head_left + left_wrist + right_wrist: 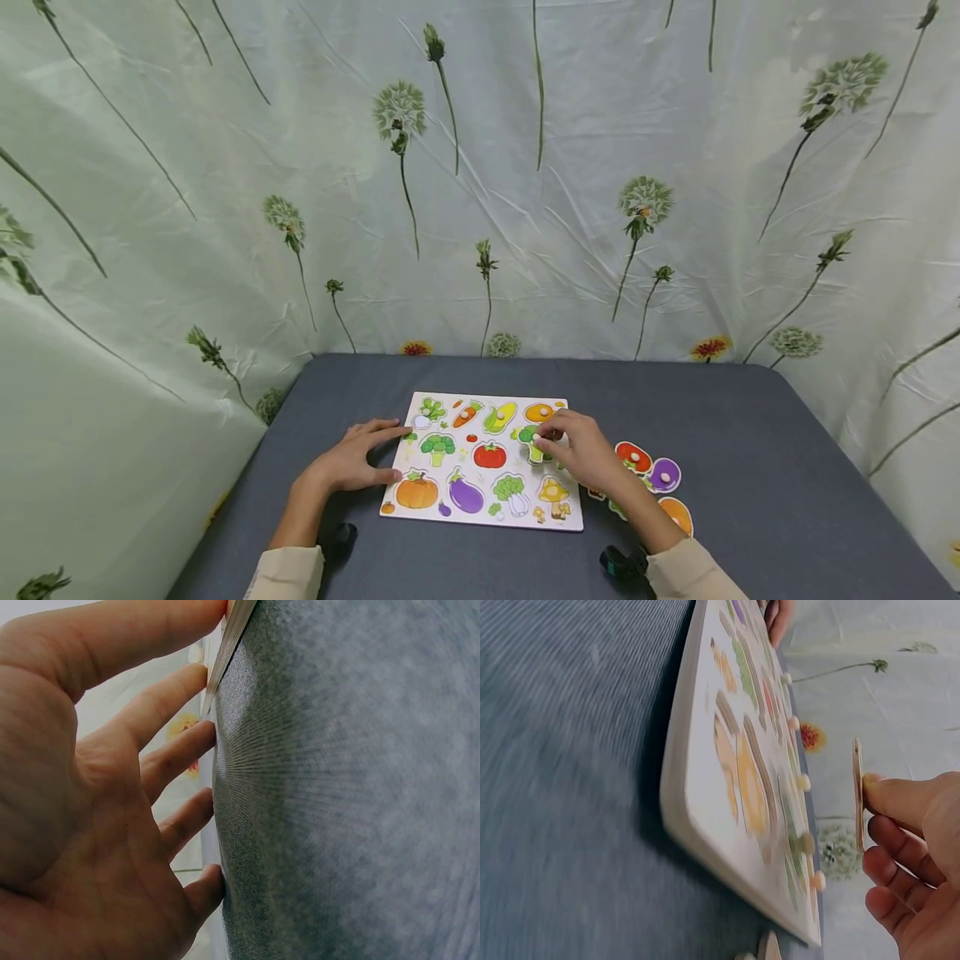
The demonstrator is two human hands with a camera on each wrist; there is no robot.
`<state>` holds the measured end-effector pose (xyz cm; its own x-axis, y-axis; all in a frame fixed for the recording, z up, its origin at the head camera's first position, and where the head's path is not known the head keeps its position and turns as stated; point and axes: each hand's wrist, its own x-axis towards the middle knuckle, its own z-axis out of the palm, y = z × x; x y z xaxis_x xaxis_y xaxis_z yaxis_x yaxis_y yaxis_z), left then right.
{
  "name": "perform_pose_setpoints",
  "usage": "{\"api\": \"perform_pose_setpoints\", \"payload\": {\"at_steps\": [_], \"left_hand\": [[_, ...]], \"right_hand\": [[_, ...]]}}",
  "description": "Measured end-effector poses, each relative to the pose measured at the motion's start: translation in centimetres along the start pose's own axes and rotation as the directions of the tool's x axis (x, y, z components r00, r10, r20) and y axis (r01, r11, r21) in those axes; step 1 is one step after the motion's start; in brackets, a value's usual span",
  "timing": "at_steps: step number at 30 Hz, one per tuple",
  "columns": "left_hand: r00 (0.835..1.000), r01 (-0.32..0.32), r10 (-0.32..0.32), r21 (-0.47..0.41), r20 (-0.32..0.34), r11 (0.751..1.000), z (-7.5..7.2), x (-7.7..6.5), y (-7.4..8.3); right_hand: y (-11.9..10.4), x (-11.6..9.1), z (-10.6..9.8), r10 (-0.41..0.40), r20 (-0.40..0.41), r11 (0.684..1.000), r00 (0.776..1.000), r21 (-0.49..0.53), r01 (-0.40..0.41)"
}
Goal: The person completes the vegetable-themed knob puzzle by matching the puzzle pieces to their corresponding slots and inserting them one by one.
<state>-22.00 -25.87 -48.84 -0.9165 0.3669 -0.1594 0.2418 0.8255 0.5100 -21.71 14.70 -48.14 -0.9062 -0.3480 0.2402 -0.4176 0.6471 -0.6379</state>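
A white wooden vegetable puzzle board (480, 429) lies flat on the table. My right hand (581, 450) pinches a green broccoli puzzle piece (532, 446) by its knob, over the board's right part. In the right wrist view the held piece (858, 795) shows edge-on, raised above the board. My left hand (356, 458) has its fingers spread, with thumb and index fingertips at the board's left edge (229, 649). Along the top row sit knobbed pieces, among them a carrot (467, 414) and a corn (500, 417). A printed broccoli (437, 448) shows in the middle row.
Right of the board lie several loose pieces: a red one (633, 457), a purple one (664, 475) and an orange one (677, 515); others are partly hidden by the right forearm. A dark grey cloth covers the table (480, 562). Behind it hangs a flowered curtain (480, 183).
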Motion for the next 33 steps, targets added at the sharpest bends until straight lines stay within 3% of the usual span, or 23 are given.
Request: {"api": "perform_pose_setpoints", "payload": {"at_steps": [12,33], "left_hand": [[1.0,0.004,-0.004,0.001,-0.006,1.0,0.1,0.1,-0.1],[1.0,0.005,-0.005,-0.001,-0.003,1.0,0.1,0.0,-0.2]], "right_hand": [[-1.8,1.8,2.3,-0.089,0.032,0.993,0.996,0.077,0.086],[-4.3,4.2,7.3,-0.086,0.147,0.995,0.985,0.062,0.078]]}}
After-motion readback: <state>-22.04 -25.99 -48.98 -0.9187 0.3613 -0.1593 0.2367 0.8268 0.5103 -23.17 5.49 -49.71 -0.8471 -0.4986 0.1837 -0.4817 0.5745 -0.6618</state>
